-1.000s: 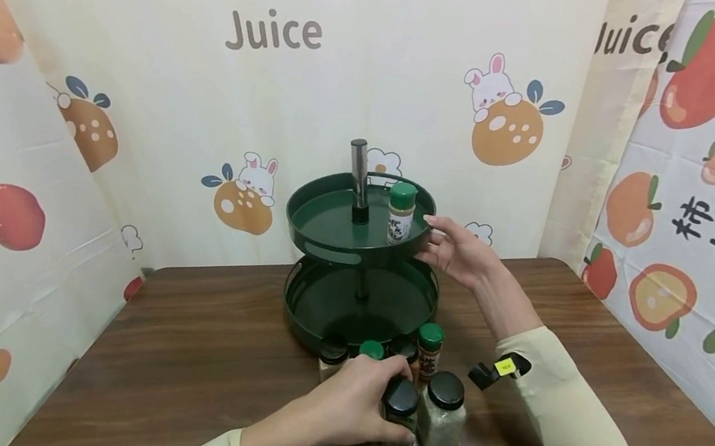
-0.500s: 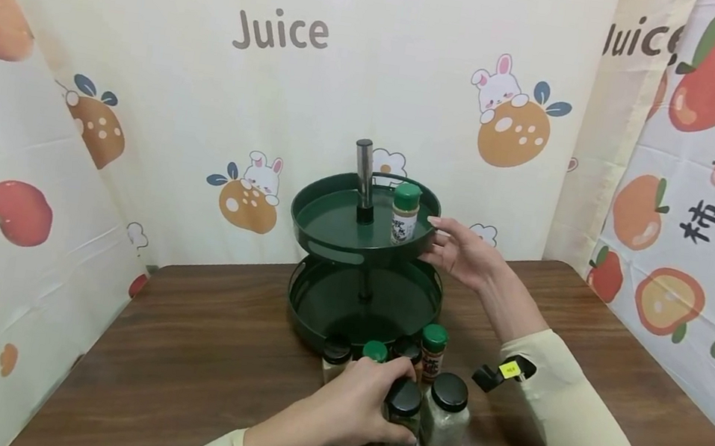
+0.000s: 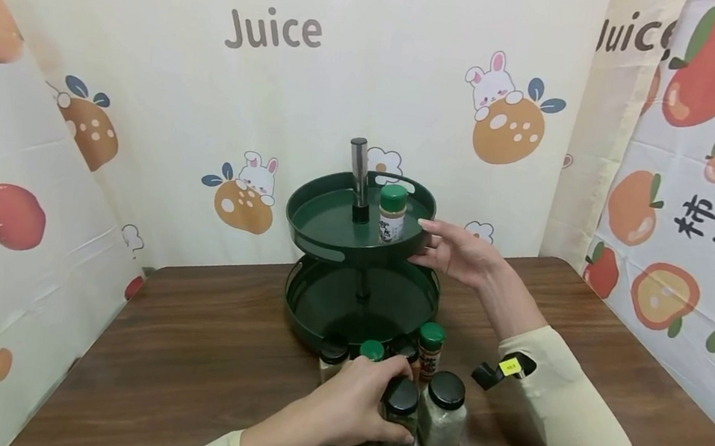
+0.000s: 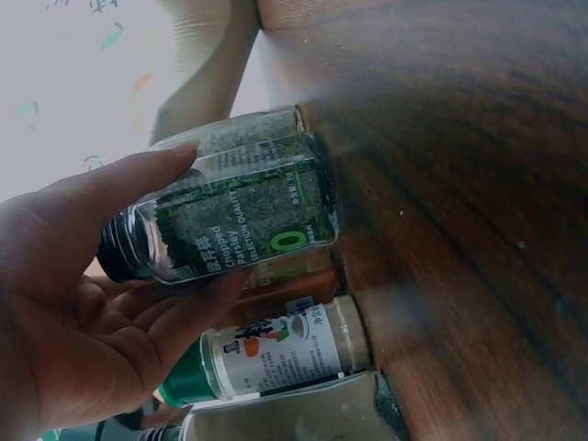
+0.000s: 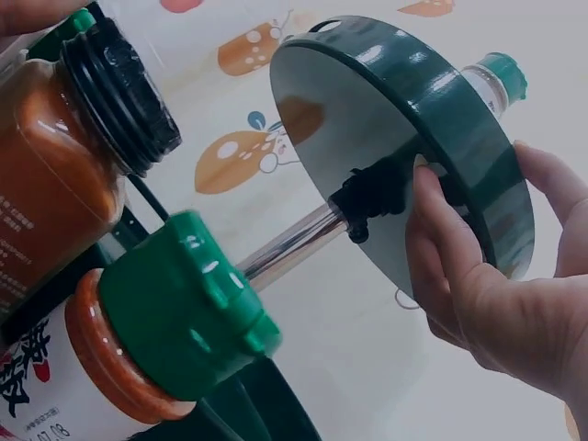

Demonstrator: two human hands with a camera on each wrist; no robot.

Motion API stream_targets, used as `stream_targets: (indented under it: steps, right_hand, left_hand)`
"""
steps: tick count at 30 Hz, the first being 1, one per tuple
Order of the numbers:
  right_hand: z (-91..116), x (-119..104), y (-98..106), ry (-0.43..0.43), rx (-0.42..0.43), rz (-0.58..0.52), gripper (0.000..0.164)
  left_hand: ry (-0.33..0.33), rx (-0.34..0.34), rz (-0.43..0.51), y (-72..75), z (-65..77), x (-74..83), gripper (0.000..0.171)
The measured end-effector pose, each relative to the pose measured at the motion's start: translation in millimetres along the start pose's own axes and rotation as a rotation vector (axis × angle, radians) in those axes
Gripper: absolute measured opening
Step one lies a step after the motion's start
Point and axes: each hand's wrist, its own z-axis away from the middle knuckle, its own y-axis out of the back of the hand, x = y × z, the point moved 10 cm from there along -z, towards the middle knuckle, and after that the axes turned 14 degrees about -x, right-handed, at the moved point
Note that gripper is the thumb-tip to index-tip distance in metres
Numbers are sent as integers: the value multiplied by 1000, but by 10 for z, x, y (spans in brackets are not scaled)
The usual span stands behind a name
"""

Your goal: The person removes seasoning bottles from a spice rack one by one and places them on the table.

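My left hand (image 3: 350, 407) grips a glass jar of chopped parsley (image 4: 243, 211) with a black lid, thumb on one side and fingers on the other. The jar is upright, among other spice jars. My right hand (image 3: 462, 255) holds the right edge of the upper tray (image 3: 324, 215) of a dark green two-tier turntable rack. In the right wrist view, fingers (image 5: 446, 243) lie against that tray's underside. A green-capped seasoning bottle (image 3: 392, 216) stands on the upper tray. The lower tray (image 3: 294, 305) sits beneath it on the table.
Beside the parsley stands a black-lidded jar of pale contents (image 3: 442, 419). Close to the rack's front are a green-capped bottle (image 3: 429, 353), a black-lidded jar of orange-brown powder (image 5: 55, 156) and others partly hidden by my left hand. Printed cloth (image 3: 200, 82) hangs behind the wooden table (image 3: 193, 337).
The upper tray has turned slightly, carrying its green-capped bottle left and toward me. My right hand's fingertips have shifted a little left with it. The left hand keeps its hold on the parsley jar.
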Motion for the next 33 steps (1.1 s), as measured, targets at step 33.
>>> stream_targets:
  steps: [33]
  right_hand:
    - [-6, 18, 3, -3, 8, -49, 54]
  left_hand:
    - [-11, 3, -26, -15, -8, -4, 53]
